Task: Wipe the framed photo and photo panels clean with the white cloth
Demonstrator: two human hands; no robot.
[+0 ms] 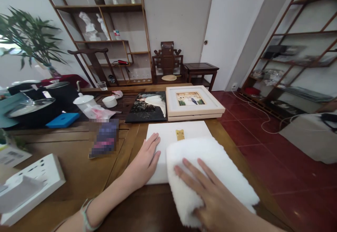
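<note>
The white panel lies flat on the table, directly before the person, its gold hanger facing up near the far edge. The left hand rests palm down along the panel's left side, fingers stretched and close together, thumb held apart, grasping nothing. The right hand lies over a fluffy white cloth, fingers extended and slightly spread; whether it pinches the cloth cannot be told, as the thumb is largely lost among the folds.

The panel's far edge comes just beside the wooden frame and the black picture; whether they touch is hard to see. To the left, a wide stretch of wood runs between the left forearm and a white slab. On the right, only a narrow strip of table separates the cloth from the table's edge, with red floor below.

The cloth and right hand hide the panel's near right part, and both forearms run out of view at the bottom. The slab is cut off at the left. Pixelation masks a dark item near the blue box. Farther left, the pots crowd together, partly covering one another.
</note>
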